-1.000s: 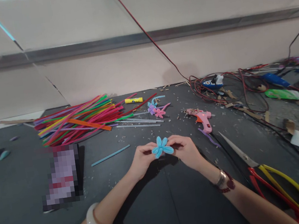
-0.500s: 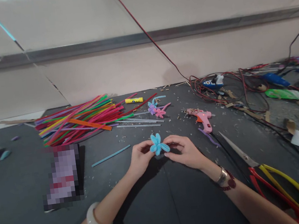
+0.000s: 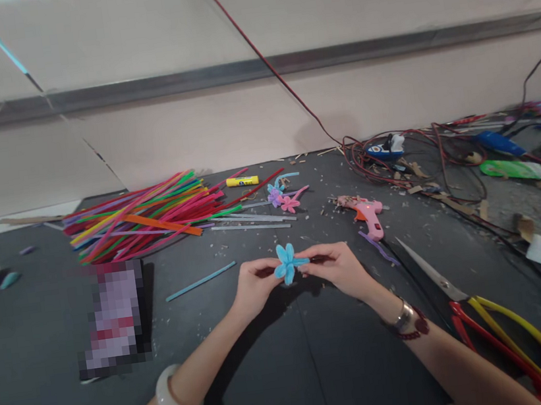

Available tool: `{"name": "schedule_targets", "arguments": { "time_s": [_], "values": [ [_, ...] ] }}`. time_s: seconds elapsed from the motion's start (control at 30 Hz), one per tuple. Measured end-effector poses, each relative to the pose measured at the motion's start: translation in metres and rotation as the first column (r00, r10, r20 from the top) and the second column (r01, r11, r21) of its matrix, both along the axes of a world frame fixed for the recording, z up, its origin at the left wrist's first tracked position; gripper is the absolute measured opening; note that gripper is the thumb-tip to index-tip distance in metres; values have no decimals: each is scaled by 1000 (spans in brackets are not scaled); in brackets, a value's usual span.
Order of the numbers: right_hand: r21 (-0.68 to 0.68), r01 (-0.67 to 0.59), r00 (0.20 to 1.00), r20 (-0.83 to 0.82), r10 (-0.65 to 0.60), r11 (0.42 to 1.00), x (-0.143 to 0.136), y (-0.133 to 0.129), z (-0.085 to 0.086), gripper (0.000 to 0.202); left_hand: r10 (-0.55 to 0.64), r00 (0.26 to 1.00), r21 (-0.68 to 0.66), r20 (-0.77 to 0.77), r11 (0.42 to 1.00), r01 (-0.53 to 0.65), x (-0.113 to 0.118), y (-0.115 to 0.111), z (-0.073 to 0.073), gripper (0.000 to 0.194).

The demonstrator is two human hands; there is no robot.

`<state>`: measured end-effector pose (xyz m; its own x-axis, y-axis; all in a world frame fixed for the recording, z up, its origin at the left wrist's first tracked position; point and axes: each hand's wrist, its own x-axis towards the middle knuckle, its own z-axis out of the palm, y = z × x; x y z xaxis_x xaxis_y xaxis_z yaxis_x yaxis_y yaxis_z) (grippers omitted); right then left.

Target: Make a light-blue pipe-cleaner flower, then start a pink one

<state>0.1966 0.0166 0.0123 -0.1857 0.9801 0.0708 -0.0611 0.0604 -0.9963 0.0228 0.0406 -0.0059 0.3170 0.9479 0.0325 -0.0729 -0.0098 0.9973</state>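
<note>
Centrally: blue flower (image 3: 287,263) | left hand (image 3: 258,288), right hand (image 3: 338,271): grip pinched on it

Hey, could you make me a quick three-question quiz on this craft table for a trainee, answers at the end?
1. Multiple choice: what are the left hand and right hand holding between them?
A) a pink pipe-cleaner flower
B) a blue pipe-cleaner flower
C) a loose green pipe cleaner

2. True or false: the yellow glue stick lies closer to the wall than the pink hot glue gun does.

3. Fill in the blank: the scissors have one red handle and one ______ handle.

Key: 1. B; 2. True; 3. yellow
</note>
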Motion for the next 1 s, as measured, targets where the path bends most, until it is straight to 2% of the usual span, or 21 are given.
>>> {"name": "schedule_targets", "arguments": {
  "time_s": [0.43,0.5,0.6,0.7,0.83,1.0],
  "values": [
    [136,-82,983,172,57,987,5,1,7,20,-120,991,33,53,992,118,2,-3,5,4],
    [105,-73,992,111,62,992,4,2,4,21,-104,993,17,59,994,104,2,-3,4,6],
    [-7,-64,993,-103,63,998,1,3,-2,28,-56,997,0,51,998,56,3,-2,4,9],
    [-108,-52,976,-217,28,993,1,4,-6,22,-37,999,7,22,999,37,3,-3,5,11],
    [-120,-31,987,-161,12,992,3,5,-4,14,-88,996,-18,6,996,88,3,-4,5,14],
    [-41,-42,997,-63,39,998,6,4,-1,13,-204,978,-47,34,978,205,3,-5,4,16]
  ]
}}
